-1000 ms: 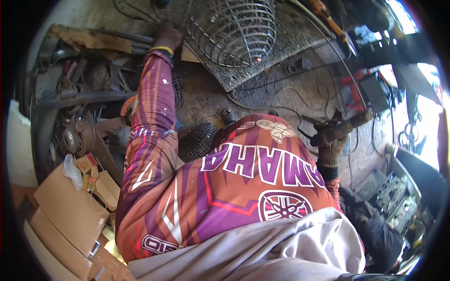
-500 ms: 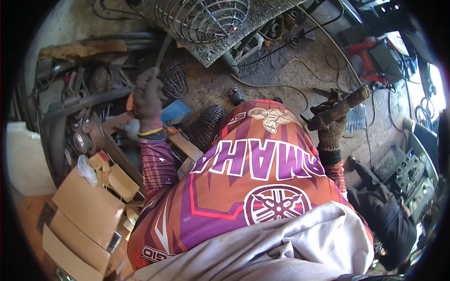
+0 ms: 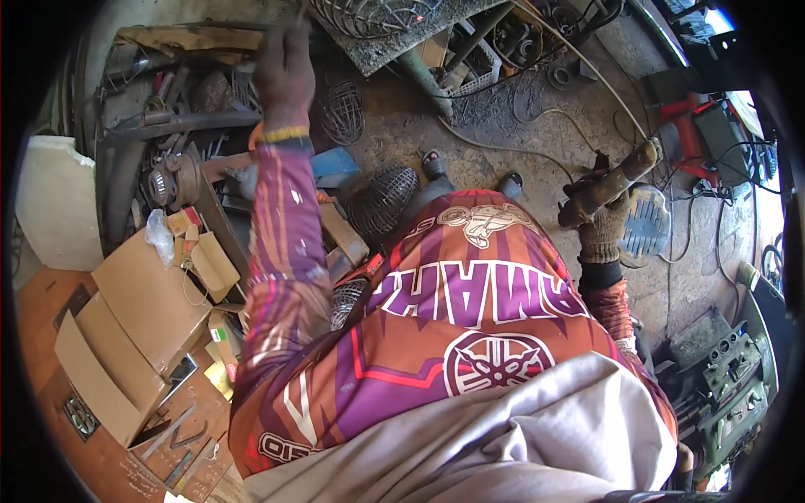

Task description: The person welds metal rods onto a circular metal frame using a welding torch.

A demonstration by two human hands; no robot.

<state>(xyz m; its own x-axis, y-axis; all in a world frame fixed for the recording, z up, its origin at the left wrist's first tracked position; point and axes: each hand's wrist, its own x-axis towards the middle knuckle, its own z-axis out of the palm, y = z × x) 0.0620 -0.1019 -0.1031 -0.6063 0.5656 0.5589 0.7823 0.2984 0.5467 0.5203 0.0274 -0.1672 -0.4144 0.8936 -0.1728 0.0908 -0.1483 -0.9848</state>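
My left hand [image 3: 285, 80], bare with a yellow band at its wrist, is stretched forward beside the left corner of the metal table [image 3: 381, 57]. Its fingers are together and somewhat blurred; a thin piece shows at their tips, too unclear to name. On the table rests a round spiral wire cage [image 3: 369, 15], with a small glowing spot near its edge. Out to the right, my right hand [image 3: 605, 225] wears a knitted glove. It is closed around a welding electrode holder [image 3: 616, 178], a thick, worn brown handle with a cable at its far end.
Wire cages [image 3: 386, 199] lie on the floor left of my feet. A cluttered rack [image 3: 168, 126] with scrap metal stands at far left, a cardboard box [image 3: 151, 293] near left. Cables [image 3: 503, 155] cross the floor. A red and dark machine [image 3: 696, 138] stands at right.
My left hand has moved forward, its arm now more stretched out. The view has shifted, so the table sits higher in it. My right hand still grips the electrode holder.
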